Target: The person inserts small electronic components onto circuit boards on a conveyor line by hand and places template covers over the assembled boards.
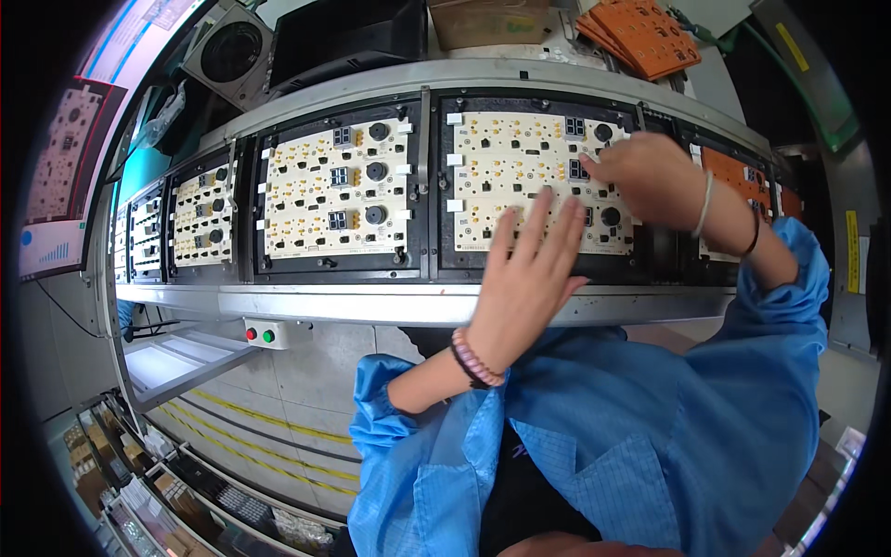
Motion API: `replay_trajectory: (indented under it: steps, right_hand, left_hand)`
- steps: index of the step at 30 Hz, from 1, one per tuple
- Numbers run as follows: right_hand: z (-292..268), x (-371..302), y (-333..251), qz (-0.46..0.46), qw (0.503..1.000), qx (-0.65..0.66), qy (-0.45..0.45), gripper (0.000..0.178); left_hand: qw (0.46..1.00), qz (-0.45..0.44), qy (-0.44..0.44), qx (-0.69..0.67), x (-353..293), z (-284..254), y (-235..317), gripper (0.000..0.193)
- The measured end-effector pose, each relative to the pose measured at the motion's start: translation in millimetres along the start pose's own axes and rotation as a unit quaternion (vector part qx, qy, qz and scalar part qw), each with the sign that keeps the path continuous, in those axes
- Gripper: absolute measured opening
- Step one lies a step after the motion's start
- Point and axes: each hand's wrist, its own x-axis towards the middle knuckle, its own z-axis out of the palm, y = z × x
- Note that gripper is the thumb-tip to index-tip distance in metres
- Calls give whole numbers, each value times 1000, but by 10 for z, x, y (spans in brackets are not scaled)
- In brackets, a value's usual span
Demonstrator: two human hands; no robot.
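A cream circuit board panel (506, 186) sits in a black frame (451, 265) on the rail in front of me. It carries small yellow parts, black digit displays (575, 127) and round black buzzers (610, 216). My left hand (524, 292) lies over the panel's lower edge, fingers stretched out and slightly apart. From the right, my right hand (654, 176) reaches over the panel's right side, its fingers bent together beside the middle display (577, 170). Whatever those fingers grip is hidden beneath the hand, as is the board under it.
More framed cream panels (325, 190) line the metal rail (362, 302) leftward; an orange panel (738, 186) sits at right. Behind are a black bin (348, 42), a cardboard box (487, 23) and stacked orange boards (640, 37). A button box (266, 335) hangs below the rail.
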Motion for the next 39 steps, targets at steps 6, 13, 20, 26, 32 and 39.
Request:
replay_trajectory:
  steps: [6,13,20,26,32,39]
  right_hand:
    - [2,214,184,97,991,-46,-77,52]
    - [-60,483,1047,181,982,62,5,29]
    - [820,-268,2574,282,898,-300,-157,73]
    - [857,-357,2930,231,930,-270,-91,68]
    - [807,-320,2982,198,942,-261,-74,79]
    - [741,-305,2725,195,959,-200,-52,81]
  left_hand:
    - [999,27,37,8,200,182,156,66]
    - [996,29,38,-75,177,130,40,59]
    - [984,17,78,-157,-353,90,-153,60]
    - [969,12,141,-201,-417,72,-239,47]
    - [974,24,142,-174,-439,61,-251,42]
    - [970,24,153,-189,-503,50,-283,38]
